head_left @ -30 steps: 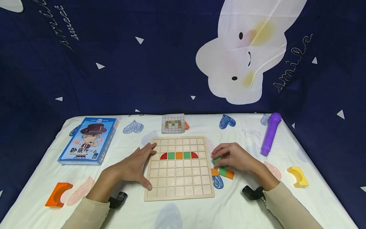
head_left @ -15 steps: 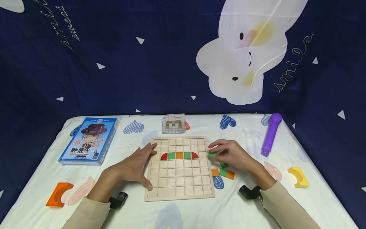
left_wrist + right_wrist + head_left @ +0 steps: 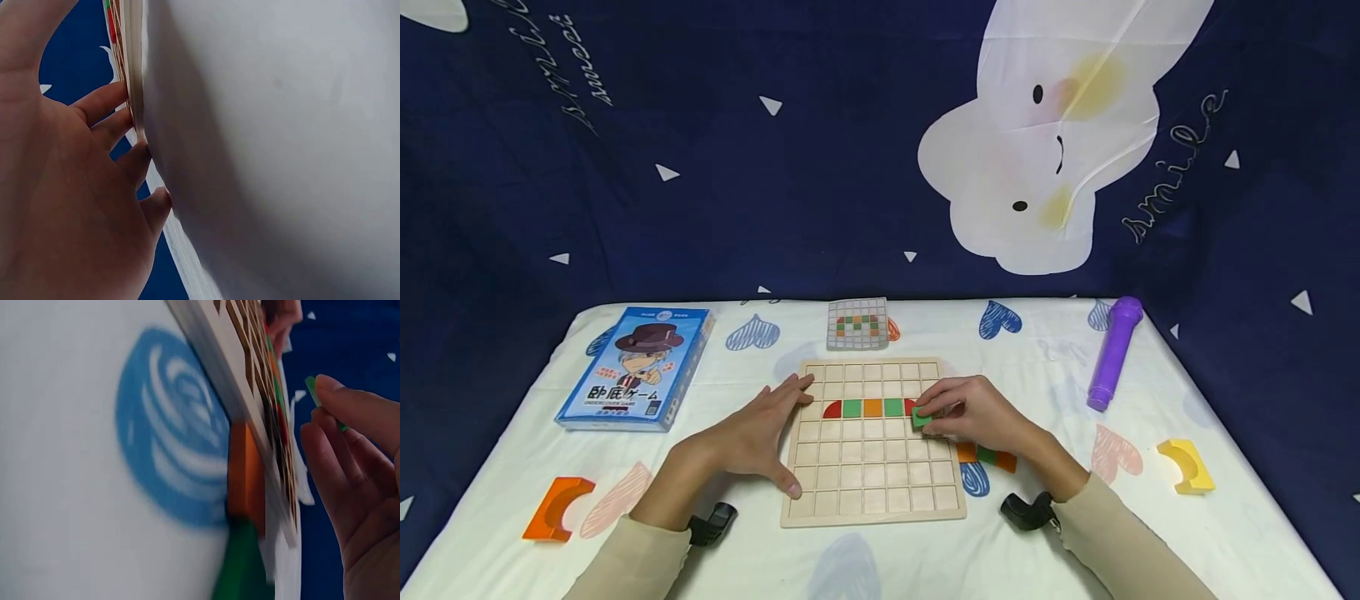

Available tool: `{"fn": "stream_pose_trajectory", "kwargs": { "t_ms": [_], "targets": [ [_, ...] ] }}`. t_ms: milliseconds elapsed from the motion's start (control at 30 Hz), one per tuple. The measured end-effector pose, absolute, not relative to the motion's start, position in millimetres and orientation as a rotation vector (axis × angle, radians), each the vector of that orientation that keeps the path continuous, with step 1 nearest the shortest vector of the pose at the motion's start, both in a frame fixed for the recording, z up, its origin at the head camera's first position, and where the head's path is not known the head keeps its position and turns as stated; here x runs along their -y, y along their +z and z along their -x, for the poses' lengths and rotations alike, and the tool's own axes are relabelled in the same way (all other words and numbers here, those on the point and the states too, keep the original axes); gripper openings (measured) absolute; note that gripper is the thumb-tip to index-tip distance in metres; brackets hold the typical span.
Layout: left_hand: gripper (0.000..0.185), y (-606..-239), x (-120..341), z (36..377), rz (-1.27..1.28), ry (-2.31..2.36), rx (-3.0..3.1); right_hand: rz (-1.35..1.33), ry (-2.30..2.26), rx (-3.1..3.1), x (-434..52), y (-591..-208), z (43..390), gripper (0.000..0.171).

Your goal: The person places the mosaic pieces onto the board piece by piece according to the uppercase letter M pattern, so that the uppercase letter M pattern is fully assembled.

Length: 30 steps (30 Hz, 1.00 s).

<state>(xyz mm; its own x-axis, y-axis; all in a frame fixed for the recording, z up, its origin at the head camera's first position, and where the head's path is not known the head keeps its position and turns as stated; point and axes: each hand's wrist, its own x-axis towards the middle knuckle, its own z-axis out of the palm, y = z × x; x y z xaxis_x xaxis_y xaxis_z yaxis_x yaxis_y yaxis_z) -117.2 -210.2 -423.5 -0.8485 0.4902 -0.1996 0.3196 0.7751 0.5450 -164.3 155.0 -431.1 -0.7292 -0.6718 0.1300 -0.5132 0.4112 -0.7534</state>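
In the head view, the right hand [image 3: 985,412] pinched a small green tile [image 3: 918,420] over the wooden board [image 3: 850,476], between the table's [image 3: 760,567] left and right edges. In the left wrist view, the left hand [image 3: 75,175] was spread, touching the board's side. In the right wrist view, the tile looked thin, likely light and stiff, best pinched by its sides.

Head: table [image 3: 760,562] overlooked forward and downward, farthest off.
Left wrist: board [image 3: 861,475] seen close, sideways, past the left hand [image 3: 78,181].
Right wrist: board's right side seen close, sideways.
Head/right wrist overlap: right hand [image 3: 988,412], green tile [image 3: 919,419].
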Motion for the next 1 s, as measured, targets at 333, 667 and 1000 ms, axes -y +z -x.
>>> {"fn": "stream_pose_trajectory", "kwargs": {
  "t_ms": [333,667,1000],
  "targets": [
    [0.138,-424,209,118,-0.609,0.720,-2.642,1.204,-1.171,-2.447,-115,-430,160,0.017],
    [0.138,-424,210,119,-0.628,0.716,-2.634,1.281,-1.144,-2.412,-75,-424,152,0.017],
    [0.136,-421,210,118,-0.641,0.723,-2.627,1.279,-1.128,-2.489,-53,-425,145,0.013]
  ]
}}
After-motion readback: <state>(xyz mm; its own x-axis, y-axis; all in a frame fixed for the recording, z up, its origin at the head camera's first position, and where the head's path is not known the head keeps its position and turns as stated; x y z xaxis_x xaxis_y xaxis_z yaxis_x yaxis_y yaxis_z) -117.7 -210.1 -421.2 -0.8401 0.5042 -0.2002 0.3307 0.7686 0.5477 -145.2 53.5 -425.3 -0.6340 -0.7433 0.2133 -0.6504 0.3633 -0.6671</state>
